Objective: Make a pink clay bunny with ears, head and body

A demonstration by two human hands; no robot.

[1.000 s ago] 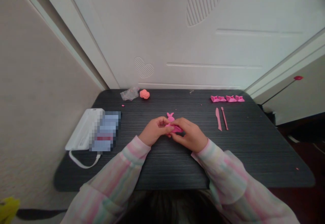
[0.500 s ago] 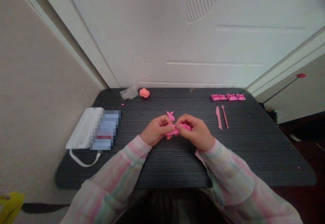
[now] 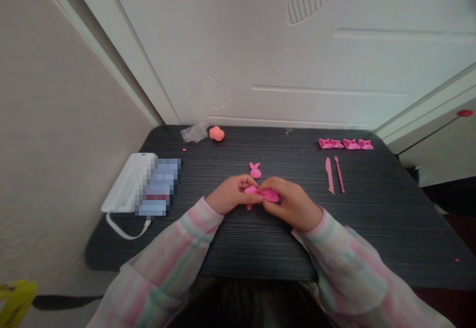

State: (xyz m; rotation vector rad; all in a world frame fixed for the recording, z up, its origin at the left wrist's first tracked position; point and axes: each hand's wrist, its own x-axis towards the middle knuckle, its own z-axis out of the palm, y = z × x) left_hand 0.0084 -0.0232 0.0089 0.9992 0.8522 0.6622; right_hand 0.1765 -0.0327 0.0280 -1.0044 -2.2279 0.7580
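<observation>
Between my hands, above the middle of the dark table, is a lump of pink modelling clay [image 3: 270,195]. My left hand [image 3: 235,192] pinches its left end with thumb and fingers. At the other end my right hand [image 3: 290,200] grips it, thumb below and fingers over the top. The fingers partly cover the clay, so its full shape is hidden. Just beyond my hands lies a small pink clay rabbit head [image 3: 255,171] with two ears, apart from the fingers.
An orange clay lump [image 3: 216,134] and a crumpled clear wrapper [image 3: 195,133] lie at the back left. At right are a pink plastic knife [image 3: 329,175], a thin pink stick tool [image 3: 339,174] and several pink folded pieces [image 3: 345,143]. A phone [image 3: 159,187] and white power bank [image 3: 128,183] lie left.
My right hand has turned slightly and its thumb now sits lower on the pink clay. Both hands still hold it. The camera view has shifted a little.
</observation>
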